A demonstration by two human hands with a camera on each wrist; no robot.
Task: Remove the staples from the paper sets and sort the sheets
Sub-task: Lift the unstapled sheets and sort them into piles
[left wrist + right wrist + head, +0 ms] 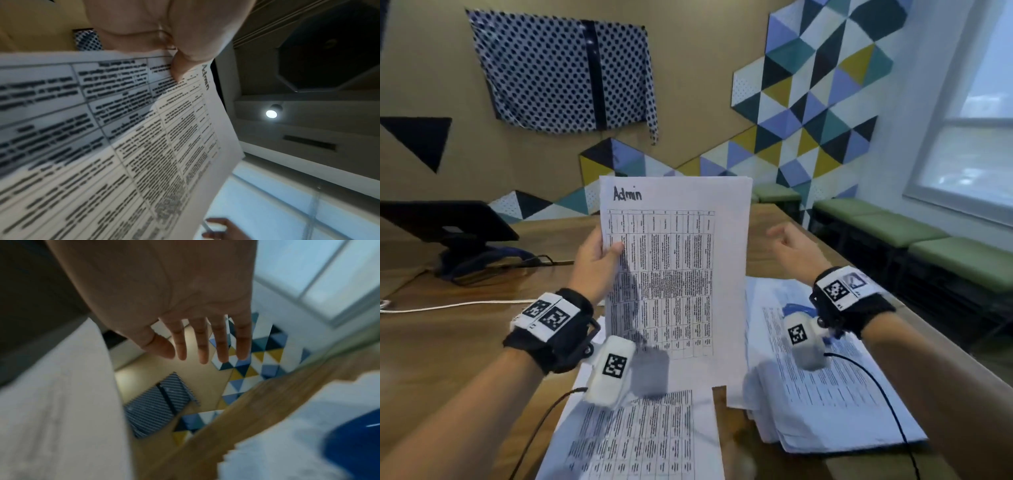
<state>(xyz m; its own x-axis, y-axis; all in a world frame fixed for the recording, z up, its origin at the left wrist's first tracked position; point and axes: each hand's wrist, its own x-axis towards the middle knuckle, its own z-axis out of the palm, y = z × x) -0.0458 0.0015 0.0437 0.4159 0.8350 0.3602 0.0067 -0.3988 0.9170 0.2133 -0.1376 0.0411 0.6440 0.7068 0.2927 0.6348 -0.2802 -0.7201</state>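
Bench: wooden bench (465, 342) carrying loose printed sheets (640, 442) and a paper stack (835, 394).
Left hand (599, 260): fingers grasping the upright "Admin" sheet (681, 260).
Right hand (794, 250): fingers released, just beside it.
Room: triangle-patterned wall (815, 102), dotted cloth (565, 68), window (969, 137).

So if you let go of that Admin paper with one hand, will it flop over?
Probably a little. The Admin paper is thin and the left hand pinches only one edge, so the free side likely bends. It stands fairly upright now, perhaps because several sheets are held together. It should feel light.
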